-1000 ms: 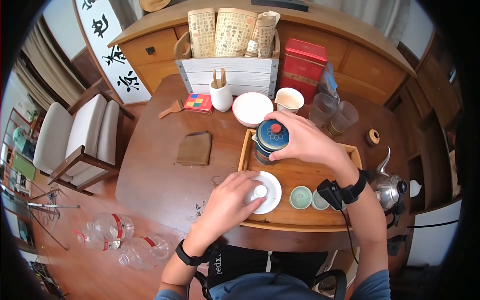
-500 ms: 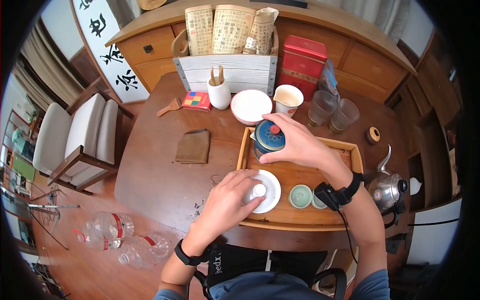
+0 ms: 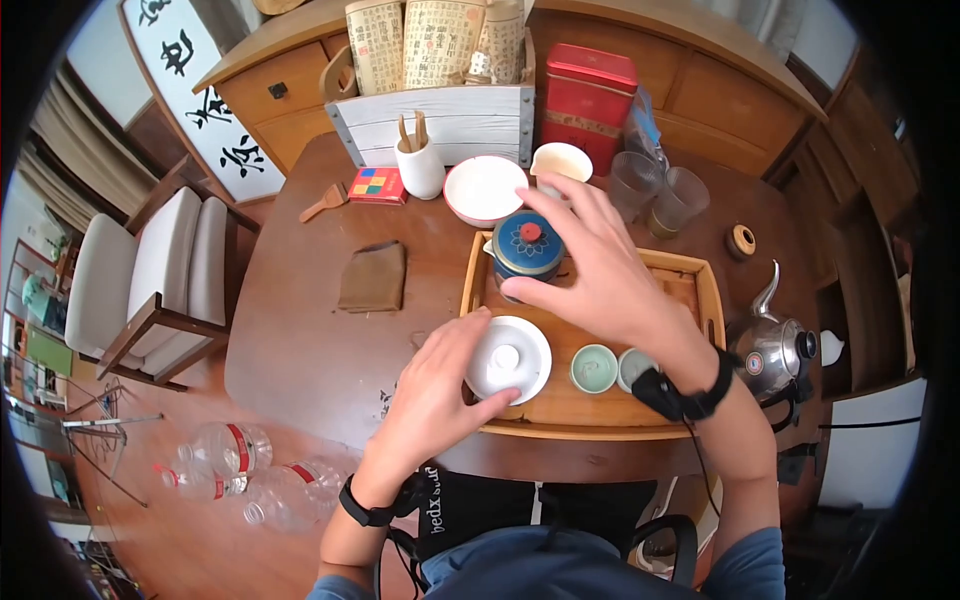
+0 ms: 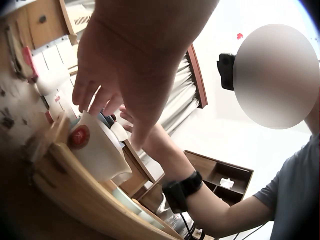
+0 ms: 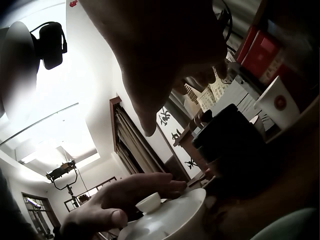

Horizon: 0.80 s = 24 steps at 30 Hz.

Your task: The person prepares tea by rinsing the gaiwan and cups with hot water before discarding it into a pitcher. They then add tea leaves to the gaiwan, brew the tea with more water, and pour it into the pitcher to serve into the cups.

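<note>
On the wooden tray (image 3: 560, 425) stands a blue teapot (image 3: 528, 258) with a red knob on its patterned lid. My right hand (image 3: 605, 275) hovers beside it, thumb and fingers spread wide, a gap showing between hand and lid. Nearer to me sits a white lidded gaiwan (image 3: 520, 380), its round knob uppermost. My left hand (image 3: 430, 385) curves loosely around its left side, fingertips and thumb by the rim and off the knob. In the left wrist view the gaiwan (image 4: 97, 150) shows a red emblem. Its lid (image 5: 175, 220) appears under the left hand in the right wrist view.
Green cups (image 3: 594, 369) stand right of the gaiwan on the tray. Behind are a white bowl (image 3: 486, 190), a pitcher (image 3: 562, 162), glasses (image 3: 680, 200) and a red tin (image 3: 588, 105). A metal kettle (image 3: 775, 360) is at right, a folded brown cloth (image 3: 373, 277) at left.
My right hand has let go of the teapot and opened away to the right. My left thumb and fingers have drawn back from the gaiwan's knob. The head view has shifted slightly.
</note>
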Available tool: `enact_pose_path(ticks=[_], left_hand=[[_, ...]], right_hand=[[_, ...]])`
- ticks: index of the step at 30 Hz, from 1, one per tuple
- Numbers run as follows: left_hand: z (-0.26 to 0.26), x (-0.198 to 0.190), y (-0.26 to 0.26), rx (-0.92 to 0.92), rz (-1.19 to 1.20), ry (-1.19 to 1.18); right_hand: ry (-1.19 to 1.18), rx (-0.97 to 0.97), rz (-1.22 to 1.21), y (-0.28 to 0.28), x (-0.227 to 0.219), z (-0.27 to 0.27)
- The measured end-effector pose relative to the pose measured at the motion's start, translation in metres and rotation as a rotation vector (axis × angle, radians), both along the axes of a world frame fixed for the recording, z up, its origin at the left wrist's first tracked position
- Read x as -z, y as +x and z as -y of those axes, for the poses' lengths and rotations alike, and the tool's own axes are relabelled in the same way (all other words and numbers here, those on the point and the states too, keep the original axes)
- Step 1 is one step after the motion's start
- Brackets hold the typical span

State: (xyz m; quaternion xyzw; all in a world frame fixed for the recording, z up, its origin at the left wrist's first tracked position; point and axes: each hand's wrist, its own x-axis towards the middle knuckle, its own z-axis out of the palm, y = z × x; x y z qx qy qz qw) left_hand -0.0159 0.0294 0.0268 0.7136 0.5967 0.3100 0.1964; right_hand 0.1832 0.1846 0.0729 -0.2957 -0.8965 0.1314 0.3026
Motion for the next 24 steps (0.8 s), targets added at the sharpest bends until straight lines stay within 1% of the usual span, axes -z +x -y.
enact_pose_path(ticks=[1, 4, 7, 10, 16, 19, 23, 24], left_hand=[[0.003, -0.001, -0.002, -0.007, -0.013, -0.002], [0.009, 0.004, 0.000, -0.024, -0.030, -0.030], [0.009, 0.014, 0.002, -0.021, -0.009, -0.025], [0.009, 0.019, 0.003, -0.016, 0.021, -0.027], [0.010, 0.019, 0.002, -0.024, 0.080, -0.035], [0.010, 0.018, 0.002, -0.020, 0.098, -0.042], [0.010, 0.015, 0.003, -0.022, 0.084, -0.050], [0.011, 0.016, 0.003, -0.023, 0.077, -0.044]], right_hand=[[0.052, -0.001, -0.097, -0.005, -0.001, 0.002], [-0.327, -0.180, 0.222, 0.012, 0.004, 0.038], [-0.244, -0.266, 0.133, 0.003, 0.035, 0.057], [-0.200, -0.265, 0.059, -0.007, 0.050, 0.061], [-0.165, -0.279, 0.192, -0.005, 0.035, 0.055], [-0.029, -0.237, 0.216, 0.001, 0.030, 0.053], [0.222, -0.101, 0.380, 0.010, 0.008, 0.051], [0.187, -0.109, 0.362, 0.011, 0.004, 0.051]])
